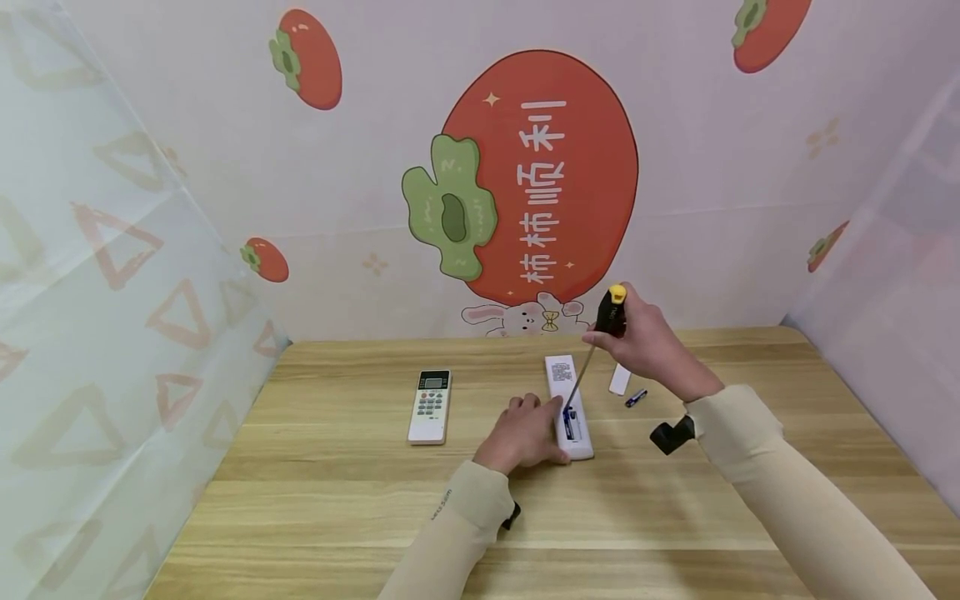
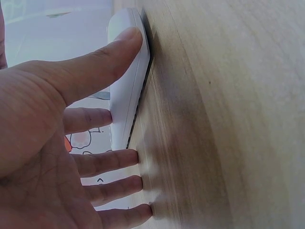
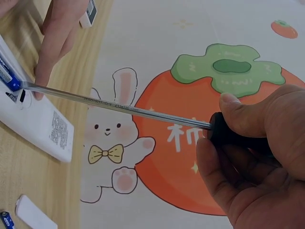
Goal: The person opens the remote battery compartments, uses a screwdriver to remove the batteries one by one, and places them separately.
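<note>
My right hand [image 1: 651,340] grips a screwdriver [image 1: 611,310] by its black and yellow handle. The shaft slants down to one end of a blue battery [image 3: 8,76] in the open compartment of a white remote control [image 1: 559,371], which lies back up on the table. With fairly straight fingers, my left hand [image 1: 527,435] steadies that remote: its thumb [image 2: 125,44] presses the side near one end and its index finger [image 2: 90,119] touches it further along. The other left fingertips rest on the wood. A loose blue battery [image 1: 636,398] and a white battery cover [image 1: 620,380] lie to the right.
A second remote control [image 1: 429,408], buttons up, lies to the left on the wooden table [image 1: 337,500]. Behind the table stands a backdrop [image 1: 360,183] printed with persimmons and a rabbit. Pale fabric walls [image 1: 97,250] close in the sides.
</note>
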{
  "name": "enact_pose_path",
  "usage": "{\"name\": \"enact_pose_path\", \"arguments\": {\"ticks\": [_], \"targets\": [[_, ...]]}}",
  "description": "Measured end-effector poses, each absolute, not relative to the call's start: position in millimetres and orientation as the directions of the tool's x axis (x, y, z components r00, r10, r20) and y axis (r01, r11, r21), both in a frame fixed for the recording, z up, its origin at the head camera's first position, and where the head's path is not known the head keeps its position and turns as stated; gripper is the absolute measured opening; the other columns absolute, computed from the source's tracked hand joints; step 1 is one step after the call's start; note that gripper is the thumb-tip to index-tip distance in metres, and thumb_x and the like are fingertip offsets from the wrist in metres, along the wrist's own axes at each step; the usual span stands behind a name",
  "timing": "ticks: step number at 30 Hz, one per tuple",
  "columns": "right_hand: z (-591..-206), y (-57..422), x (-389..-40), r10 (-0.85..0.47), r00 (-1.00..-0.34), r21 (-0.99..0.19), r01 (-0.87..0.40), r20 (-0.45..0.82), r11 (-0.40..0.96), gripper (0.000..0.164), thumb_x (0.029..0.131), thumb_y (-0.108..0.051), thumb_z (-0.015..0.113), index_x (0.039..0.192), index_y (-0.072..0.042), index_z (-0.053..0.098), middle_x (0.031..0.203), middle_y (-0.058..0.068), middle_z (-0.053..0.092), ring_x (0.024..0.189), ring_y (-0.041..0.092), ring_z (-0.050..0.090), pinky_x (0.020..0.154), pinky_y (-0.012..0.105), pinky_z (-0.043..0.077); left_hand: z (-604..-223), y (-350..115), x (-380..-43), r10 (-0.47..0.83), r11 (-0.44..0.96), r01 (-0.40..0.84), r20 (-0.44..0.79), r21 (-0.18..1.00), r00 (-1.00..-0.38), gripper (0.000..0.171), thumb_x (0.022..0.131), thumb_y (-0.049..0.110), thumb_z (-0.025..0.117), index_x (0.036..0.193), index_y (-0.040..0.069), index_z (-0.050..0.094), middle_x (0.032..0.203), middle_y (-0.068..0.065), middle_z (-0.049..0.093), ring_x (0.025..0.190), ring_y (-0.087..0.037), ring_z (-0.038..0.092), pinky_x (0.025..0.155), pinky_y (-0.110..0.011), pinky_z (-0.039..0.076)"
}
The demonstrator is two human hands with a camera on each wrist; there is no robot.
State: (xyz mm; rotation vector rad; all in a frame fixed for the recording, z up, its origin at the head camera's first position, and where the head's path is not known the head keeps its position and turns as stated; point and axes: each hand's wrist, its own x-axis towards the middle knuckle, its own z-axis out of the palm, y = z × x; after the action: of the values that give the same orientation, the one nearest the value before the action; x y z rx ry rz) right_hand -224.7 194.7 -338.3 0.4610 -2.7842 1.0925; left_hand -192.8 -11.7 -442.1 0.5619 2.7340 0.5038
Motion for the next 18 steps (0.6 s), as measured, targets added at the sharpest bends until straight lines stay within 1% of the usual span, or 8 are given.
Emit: {"name": "enact_pose_path", "arguments": {"ticks": [3, 7, 11, 15, 18], "targets": [[-339, 193, -224, -0.243, -0.944, -0.645, -0.331, 0.225, 0.688, 0.055, 0.093, -0.014, 0.076, 0.128, 0.002, 0.037, 0.102, 0.017, 0.071, 0.087, 0.030, 0.068, 0.077, 0.047, 0.057, -442, -12, -193, 0.428, 0.860, 0.321, -0.222, 0.396, -0.876, 0.091, 0.080, 0.044, 0.086, 0.157, 0.022, 0.042, 0.147, -0.014, 0.048, 0.134, -0.034, 0.042, 0.113, -0.052, 0.036], [-340, 187, -222, -0.284, -0.922, -0.632, -0.387, 0.262, 0.672, 0.051, 0.092, -0.012, 0.077, 0.124, 0.000, 0.039, 0.099, 0.013, 0.073, 0.083, 0.026, 0.068, 0.073, 0.041, 0.055, -443, -13, -193, 0.434, 0.861, 0.329, -0.223, 0.388, -0.873, 0.090, 0.081, 0.045, 0.085, 0.157, 0.022, 0.041, 0.147, -0.014, 0.047, 0.135, -0.034, 0.042, 0.113, -0.051, 0.036], [-338, 179, -217, -0.361, -0.877, -0.600, -0.479, 0.316, 0.640, 0.047, 0.090, -0.009, 0.077, 0.120, -0.002, 0.041, 0.095, 0.009, 0.073, 0.081, 0.021, 0.070, 0.070, 0.037, 0.056, -443, -13, -193, 0.434, 0.864, 0.332, -0.226, 0.378, -0.872, 0.089, 0.082, 0.045, 0.084, 0.157, 0.022, 0.041, 0.147, -0.014, 0.047, 0.133, -0.033, 0.043, 0.113, -0.051, 0.036], [-337, 172, -211, -0.444, -0.819, -0.558, -0.574, 0.364, 0.599, 0.048, 0.090, -0.006, 0.077, 0.123, -0.001, 0.041, 0.094, 0.006, 0.072, 0.082, 0.019, 0.071, 0.070, 0.036, 0.057, -442, -12, -193, 0.432, 0.870, 0.334, -0.233, 0.363, -0.871, 0.089, 0.083, 0.046, 0.083, 0.157, 0.022, 0.041, 0.146, -0.013, 0.048, 0.131, -0.032, 0.044, 0.112, -0.050, 0.036], [-337, 169, -210, -0.466, -0.797, -0.537, -0.603, 0.383, 0.591, 0.052, 0.090, -0.006, 0.076, 0.127, 0.000, 0.039, 0.095, 0.006, 0.072, 0.082, 0.020, 0.071, 0.070, 0.035, 0.057, -441, -13, -192, 0.430, 0.872, 0.334, -0.237, 0.358, -0.871, 0.089, 0.083, 0.046, 0.083, 0.157, 0.023, 0.041, 0.146, -0.012, 0.048, 0.131, -0.031, 0.044, 0.112, -0.049, 0.037]]}}
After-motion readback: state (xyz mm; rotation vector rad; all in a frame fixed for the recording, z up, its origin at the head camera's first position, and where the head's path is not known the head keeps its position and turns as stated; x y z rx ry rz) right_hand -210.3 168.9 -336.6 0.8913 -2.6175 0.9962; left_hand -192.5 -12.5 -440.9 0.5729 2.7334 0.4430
